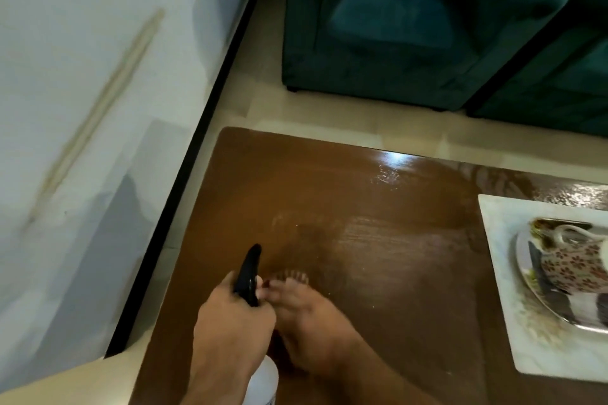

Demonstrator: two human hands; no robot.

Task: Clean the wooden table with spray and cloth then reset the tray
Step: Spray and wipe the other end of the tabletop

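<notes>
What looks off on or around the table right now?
On the white tray at the table's right edge, the floral cup lies tipped on its side on the plate rather than upright. The wooden table shows wet streaks along its far edge. A long yellowish stain also runs down the wall.

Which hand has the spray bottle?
The left hand: it grips the black-topped spray bottle. The right hand lies flat on the wooden table, empty.
</notes>
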